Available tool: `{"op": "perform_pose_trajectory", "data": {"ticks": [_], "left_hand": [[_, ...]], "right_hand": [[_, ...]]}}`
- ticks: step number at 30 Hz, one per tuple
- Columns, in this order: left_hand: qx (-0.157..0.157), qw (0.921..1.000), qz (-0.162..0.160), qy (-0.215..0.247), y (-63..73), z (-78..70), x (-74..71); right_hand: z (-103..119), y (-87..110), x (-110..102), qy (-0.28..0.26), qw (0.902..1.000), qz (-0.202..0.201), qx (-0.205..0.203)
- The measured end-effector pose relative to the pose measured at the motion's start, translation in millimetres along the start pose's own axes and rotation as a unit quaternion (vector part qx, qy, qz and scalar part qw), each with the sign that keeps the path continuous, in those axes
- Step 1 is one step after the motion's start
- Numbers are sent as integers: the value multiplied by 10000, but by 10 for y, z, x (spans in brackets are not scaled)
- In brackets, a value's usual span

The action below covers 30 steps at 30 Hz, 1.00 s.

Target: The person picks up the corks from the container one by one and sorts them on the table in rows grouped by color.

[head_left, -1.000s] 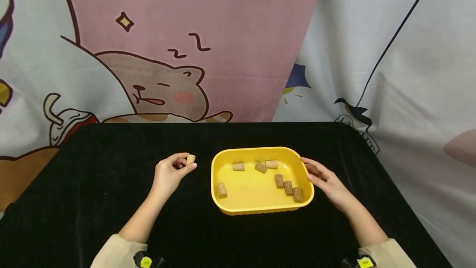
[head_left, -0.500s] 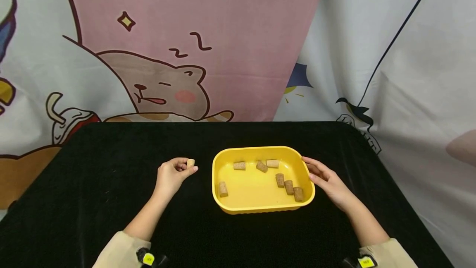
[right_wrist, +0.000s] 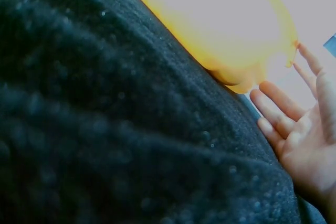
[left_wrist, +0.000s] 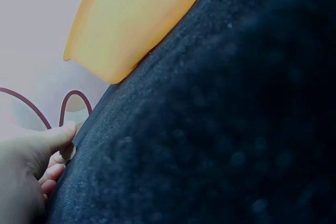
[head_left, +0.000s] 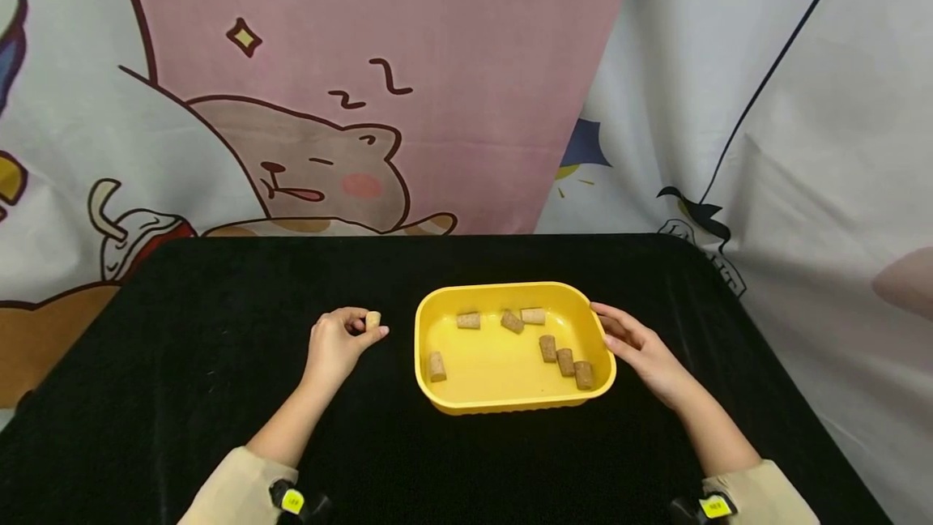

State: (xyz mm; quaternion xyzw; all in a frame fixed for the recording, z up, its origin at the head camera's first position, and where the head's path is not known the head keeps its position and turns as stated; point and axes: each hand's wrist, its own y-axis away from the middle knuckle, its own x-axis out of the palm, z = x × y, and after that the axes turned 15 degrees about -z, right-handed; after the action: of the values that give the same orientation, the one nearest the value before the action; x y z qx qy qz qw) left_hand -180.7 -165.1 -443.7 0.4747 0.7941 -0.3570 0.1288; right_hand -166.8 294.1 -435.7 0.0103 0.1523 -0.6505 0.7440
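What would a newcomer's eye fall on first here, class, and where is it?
Probably the bright yellow tray, on the black cloth, with seven corks lying inside. Next, the held cork, pinched by the left hand to the tray's left, then the big cartoon animal on the backdrop behind.

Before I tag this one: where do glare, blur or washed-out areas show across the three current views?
Head view: fairly even light, corks readable, faint glints on the yellow tray; left wrist view: black tablecloth blurred, with soft bright specks; right wrist view: tray side blown out nearly white, cloth soft, right hand somewhat clearer.
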Motion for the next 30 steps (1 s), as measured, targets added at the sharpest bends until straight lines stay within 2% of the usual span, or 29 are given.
{"op": "perform_pose_trajectory", "data": {"ticks": [13,20,26,30], "left_hand": [[-38,10000,68,-27,-34,0,-10],[-147,9998,80,-73,-28,-10,-29],[-107,9992,-207,310,-41,-57,-55],[127,9975,-256,645,-52,-124,-88]], "right_hand": [[-31,-31,-9,18,9997,94,-205],[-23,-14,2,17,9998,65,-177],[-14,-4,-5,-31,9997,64,-212],[-10,-3,-16,-67,9998,74,-198]]}}
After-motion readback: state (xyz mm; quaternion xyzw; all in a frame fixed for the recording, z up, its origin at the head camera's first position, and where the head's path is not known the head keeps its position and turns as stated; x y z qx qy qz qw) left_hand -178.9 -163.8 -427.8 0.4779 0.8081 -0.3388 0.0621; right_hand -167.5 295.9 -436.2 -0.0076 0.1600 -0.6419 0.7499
